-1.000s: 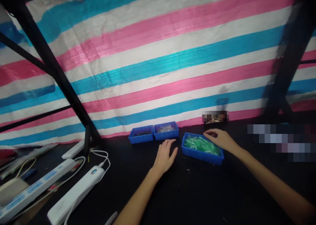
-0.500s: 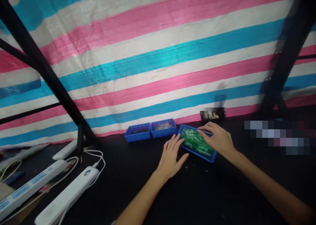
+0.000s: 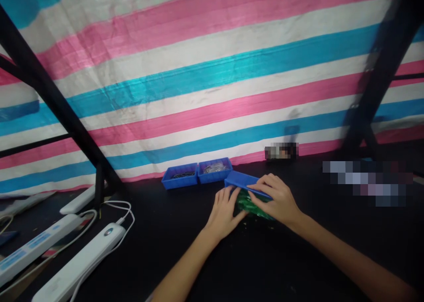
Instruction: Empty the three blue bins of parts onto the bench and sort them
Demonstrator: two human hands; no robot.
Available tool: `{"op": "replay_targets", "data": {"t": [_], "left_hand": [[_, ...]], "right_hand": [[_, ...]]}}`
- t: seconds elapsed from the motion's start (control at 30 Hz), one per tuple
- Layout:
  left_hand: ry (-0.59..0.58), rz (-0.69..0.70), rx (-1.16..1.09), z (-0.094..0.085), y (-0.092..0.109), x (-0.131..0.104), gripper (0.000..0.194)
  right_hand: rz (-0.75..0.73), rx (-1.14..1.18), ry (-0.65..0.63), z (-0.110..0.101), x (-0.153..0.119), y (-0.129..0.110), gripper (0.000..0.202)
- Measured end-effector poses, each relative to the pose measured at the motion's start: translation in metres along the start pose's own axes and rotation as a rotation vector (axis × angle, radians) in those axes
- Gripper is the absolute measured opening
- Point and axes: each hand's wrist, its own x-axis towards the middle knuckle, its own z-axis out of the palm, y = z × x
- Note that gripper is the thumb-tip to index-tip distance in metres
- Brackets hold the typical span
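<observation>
A blue tray [image 3: 243, 179] is tipped on its side toward me, its outer wall facing up. Green glossy pieces [image 3: 253, 205] lie at its lower open side, over the black table. My right hand [image 3: 276, 198] grips the tray's right part, thumb over the green pieces and fingers on the blue wall. At the left end, my left hand [image 3: 225, 213] has its fingers at the tray's edge and its thumb apart, beside the green pieces.
Two blue trays, one with dark pieces [image 3: 179, 178] and one with clear pieces [image 3: 215, 170], stand behind on the left. White power strips [image 3: 79, 262] with cables lie at the left. A blurred-out object [image 3: 281, 151] stands by the striped sheet.
The blue tray with the green pieces has gone from flat to tipped toward me. My right hand has moved slightly left and down with it. The whole view has shifted a little.
</observation>
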Motion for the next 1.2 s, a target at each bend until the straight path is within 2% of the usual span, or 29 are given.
{"op": "replay_targets", "data": {"t": [0.17, 0.43, 0.67, 0.9, 1.0, 1.2], "left_hand": [[-0.032, -0.024, 0.084, 0.004, -0.005, -0.002, 0.054], [-0.059, -0.054, 0.096, 0.005, -0.008, -0.003, 0.058], [-0.068, -0.098, 0.079, 0.005, -0.013, -0.001, 0.062], [-0.080, -0.029, 0.020, -0.009, -0.013, 0.002, 0.055], [-0.058, -0.016, -0.010, -0.012, -0.012, 0.002, 0.059], [-0.058, -0.032, -0.016, -0.010, -0.012, 0.000, 0.064]], "right_hand": [[-0.104, -0.019, -0.001, 0.000, -0.003, -0.010, 0.017], [-0.147, -0.045, -0.002, 0.003, -0.007, -0.015, 0.024], [-0.051, -0.041, -0.069, -0.004, -0.002, -0.016, 0.026], [0.173, 0.015, -0.171, -0.012, 0.005, -0.002, 0.028], [0.175, 0.006, -0.165, -0.013, 0.005, 0.002, 0.029], [0.088, 0.046, -0.160, -0.013, 0.002, -0.003, 0.031]]}}
